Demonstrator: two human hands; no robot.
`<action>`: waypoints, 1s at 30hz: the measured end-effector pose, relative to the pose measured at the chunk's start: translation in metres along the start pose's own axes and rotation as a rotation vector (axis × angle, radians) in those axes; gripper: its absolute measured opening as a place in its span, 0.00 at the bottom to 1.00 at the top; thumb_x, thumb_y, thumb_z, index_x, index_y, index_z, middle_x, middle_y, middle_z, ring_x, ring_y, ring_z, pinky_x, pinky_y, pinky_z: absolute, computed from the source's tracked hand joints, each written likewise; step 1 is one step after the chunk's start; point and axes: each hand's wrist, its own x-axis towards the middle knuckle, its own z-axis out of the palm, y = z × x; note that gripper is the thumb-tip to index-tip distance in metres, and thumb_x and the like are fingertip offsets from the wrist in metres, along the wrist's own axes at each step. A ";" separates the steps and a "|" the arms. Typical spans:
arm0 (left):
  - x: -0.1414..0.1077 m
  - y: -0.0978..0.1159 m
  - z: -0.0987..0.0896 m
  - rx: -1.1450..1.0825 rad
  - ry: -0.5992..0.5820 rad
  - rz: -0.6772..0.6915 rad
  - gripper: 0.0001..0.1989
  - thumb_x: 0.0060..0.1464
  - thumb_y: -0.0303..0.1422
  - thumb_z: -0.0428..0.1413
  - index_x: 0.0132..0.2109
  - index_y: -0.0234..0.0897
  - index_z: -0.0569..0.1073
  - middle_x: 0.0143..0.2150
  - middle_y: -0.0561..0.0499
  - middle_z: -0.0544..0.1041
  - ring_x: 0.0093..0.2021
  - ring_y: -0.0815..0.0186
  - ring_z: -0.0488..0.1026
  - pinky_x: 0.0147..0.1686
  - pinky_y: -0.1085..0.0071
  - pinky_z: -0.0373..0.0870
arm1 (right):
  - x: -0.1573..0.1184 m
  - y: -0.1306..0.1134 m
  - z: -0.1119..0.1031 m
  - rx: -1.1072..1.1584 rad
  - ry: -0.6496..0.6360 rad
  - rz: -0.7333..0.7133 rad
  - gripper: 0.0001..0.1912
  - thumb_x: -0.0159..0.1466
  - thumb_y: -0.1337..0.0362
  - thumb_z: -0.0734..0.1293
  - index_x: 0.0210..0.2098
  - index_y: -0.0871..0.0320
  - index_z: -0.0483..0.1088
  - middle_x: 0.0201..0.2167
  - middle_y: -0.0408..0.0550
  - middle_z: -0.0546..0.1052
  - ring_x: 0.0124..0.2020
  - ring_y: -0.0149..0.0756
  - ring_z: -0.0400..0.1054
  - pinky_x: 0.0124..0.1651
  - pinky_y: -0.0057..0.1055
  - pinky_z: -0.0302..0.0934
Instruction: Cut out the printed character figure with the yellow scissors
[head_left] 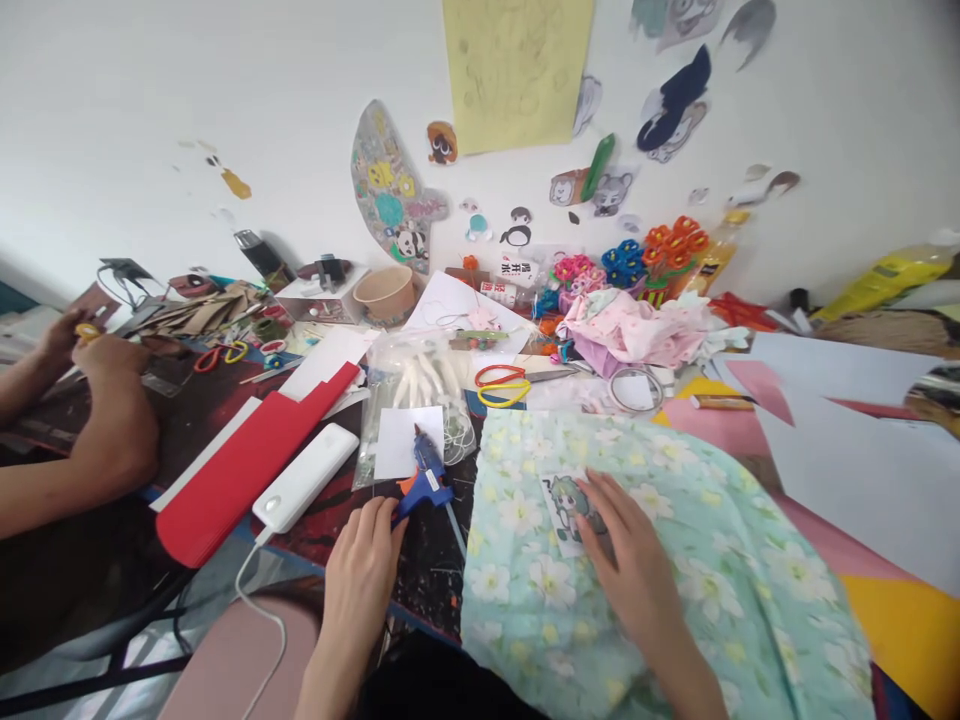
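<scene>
My left hand (364, 560) is closed around the handle end of a blue hot glue gun (429, 478). The gun's nozzle points away from me over a white paper square (386, 445). To the right, my right hand (626, 545) lies with fingers stretched out on a small cartoon picture (562, 505) of a green-haired figure, partly covering it. Beneath the picture spreads a mint-green cloth (517, 620) printed with white flowers.
A white power bank (307, 478) with a cable and a red paper piece (247, 475) lie left. Beyond are scissors (504, 385), a plastic bag (375, 380), pink fabric (630, 325) and a metal ring (636, 390). Another person's arm (97, 430) is at far left.
</scene>
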 end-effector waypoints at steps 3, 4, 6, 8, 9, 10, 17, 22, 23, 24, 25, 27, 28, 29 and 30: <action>-0.003 -0.005 -0.001 -0.028 0.019 -0.003 0.11 0.66 0.33 0.54 0.53 0.36 0.70 0.49 0.41 0.79 0.47 0.52 0.77 0.47 0.59 0.73 | -0.001 0.002 0.000 -0.027 0.007 -0.017 0.21 0.73 0.57 0.60 0.64 0.50 0.65 0.66 0.50 0.70 0.68 0.50 0.62 0.66 0.54 0.62; -0.004 -0.008 -0.004 -0.037 0.036 -0.020 0.12 0.66 0.34 0.54 0.54 0.36 0.70 0.49 0.40 0.79 0.48 0.52 0.77 0.47 0.59 0.73 | -0.001 0.002 0.000 -0.033 0.010 -0.023 0.21 0.73 0.57 0.60 0.64 0.50 0.65 0.66 0.50 0.70 0.68 0.50 0.62 0.66 0.54 0.62; -0.005 -0.014 -0.011 -0.055 0.085 -0.076 0.13 0.66 0.35 0.54 0.55 0.37 0.69 0.50 0.40 0.78 0.49 0.52 0.77 0.48 0.59 0.73 | -0.001 0.002 0.001 -0.042 0.016 -0.032 0.21 0.73 0.57 0.60 0.64 0.50 0.65 0.66 0.50 0.70 0.68 0.51 0.62 0.66 0.54 0.63; -0.002 -0.025 -0.021 -0.075 0.144 -0.156 0.13 0.66 0.36 0.55 0.55 0.38 0.68 0.49 0.41 0.77 0.46 0.54 0.77 0.46 0.61 0.73 | -0.001 0.001 0.000 -0.050 0.016 -0.041 0.21 0.73 0.57 0.60 0.64 0.50 0.65 0.66 0.50 0.70 0.68 0.51 0.63 0.66 0.53 0.63; 0.001 -0.031 -0.025 -0.088 0.170 -0.202 0.12 0.66 0.37 0.55 0.54 0.39 0.69 0.48 0.43 0.77 0.43 0.56 0.77 0.43 0.62 0.73 | 0.000 0.001 0.000 -0.054 0.015 -0.042 0.22 0.73 0.57 0.60 0.64 0.50 0.65 0.66 0.50 0.70 0.68 0.51 0.63 0.66 0.54 0.63; 0.004 -0.037 -0.029 -0.099 0.194 -0.244 0.12 0.66 0.37 0.55 0.53 0.39 0.69 0.47 0.44 0.77 0.40 0.58 0.76 0.40 0.64 0.73 | 0.000 0.000 0.000 -0.056 0.016 -0.042 0.22 0.73 0.57 0.60 0.64 0.50 0.65 0.66 0.50 0.70 0.68 0.51 0.63 0.66 0.54 0.63; 0.037 -0.057 -0.023 -0.166 0.237 -0.320 0.12 0.64 0.40 0.56 0.50 0.38 0.72 0.45 0.46 0.77 0.37 0.61 0.73 0.41 0.65 0.69 | -0.001 0.001 0.002 -0.065 0.019 -0.038 0.22 0.72 0.57 0.60 0.64 0.49 0.65 0.65 0.49 0.71 0.67 0.52 0.64 0.64 0.55 0.64; 0.064 -0.052 0.000 -0.230 0.198 -0.283 0.12 0.65 0.40 0.53 0.49 0.38 0.72 0.43 0.45 0.76 0.38 0.59 0.72 0.42 0.64 0.69 | 0.006 -0.009 -0.001 -0.058 0.120 -0.091 0.22 0.71 0.63 0.62 0.63 0.49 0.66 0.63 0.52 0.73 0.67 0.54 0.64 0.64 0.59 0.62; 0.067 -0.051 0.003 -0.243 0.199 -0.284 0.12 0.65 0.40 0.53 0.49 0.37 0.72 0.42 0.45 0.76 0.38 0.59 0.72 0.42 0.65 0.69 | 0.013 -0.019 -0.001 -0.058 0.147 -0.121 0.23 0.71 0.65 0.62 0.64 0.48 0.66 0.63 0.52 0.73 0.67 0.55 0.63 0.65 0.61 0.60; 0.070 -0.050 0.005 -0.256 0.205 -0.288 0.12 0.65 0.40 0.53 0.49 0.38 0.72 0.42 0.46 0.76 0.37 0.60 0.72 0.41 0.65 0.69 | 0.022 -0.032 0.000 -0.029 0.119 -0.179 0.24 0.71 0.66 0.61 0.66 0.47 0.64 0.64 0.51 0.73 0.68 0.53 0.62 0.67 0.61 0.59; 0.072 -0.049 0.006 -0.267 0.214 -0.296 0.12 0.65 0.41 0.54 0.49 0.38 0.72 0.42 0.46 0.76 0.37 0.61 0.71 0.41 0.66 0.68 | 0.034 -0.048 0.004 0.019 0.017 -0.244 0.27 0.72 0.67 0.60 0.68 0.47 0.61 0.65 0.49 0.71 0.69 0.50 0.62 0.68 0.57 0.60; 0.073 -0.048 0.005 -0.285 0.242 -0.320 0.13 0.64 0.41 0.54 0.49 0.37 0.72 0.41 0.47 0.75 0.35 0.62 0.70 0.40 0.67 0.68 | 0.063 -0.083 0.021 0.079 -0.185 -0.368 0.28 0.73 0.66 0.58 0.71 0.52 0.56 0.69 0.50 0.66 0.71 0.47 0.59 0.70 0.51 0.60; 0.072 -0.048 0.004 -0.292 0.259 -0.334 0.13 0.64 0.41 0.54 0.49 0.37 0.72 0.40 0.48 0.75 0.35 0.62 0.70 0.39 0.67 0.67 | 0.078 -0.100 0.034 0.081 -0.250 -0.430 0.28 0.73 0.65 0.57 0.72 0.56 0.56 0.71 0.54 0.63 0.72 0.48 0.57 0.71 0.52 0.58; 0.070 -0.048 0.002 -0.297 0.276 -0.347 0.13 0.64 0.41 0.55 0.49 0.37 0.72 0.39 0.48 0.74 0.34 0.63 0.70 0.39 0.68 0.67 | 0.092 -0.115 0.049 0.079 -0.289 -0.481 0.28 0.74 0.64 0.57 0.72 0.60 0.56 0.71 0.57 0.62 0.72 0.50 0.56 0.72 0.52 0.56; 0.068 -0.049 0.000 -0.302 0.290 -0.358 0.13 0.64 0.41 0.55 0.49 0.37 0.72 0.38 0.49 0.74 0.34 0.64 0.69 0.38 0.68 0.67 | 0.105 -0.128 0.065 0.079 -0.304 -0.509 0.28 0.74 0.63 0.57 0.71 0.61 0.56 0.71 0.58 0.62 0.73 0.49 0.55 0.72 0.51 0.55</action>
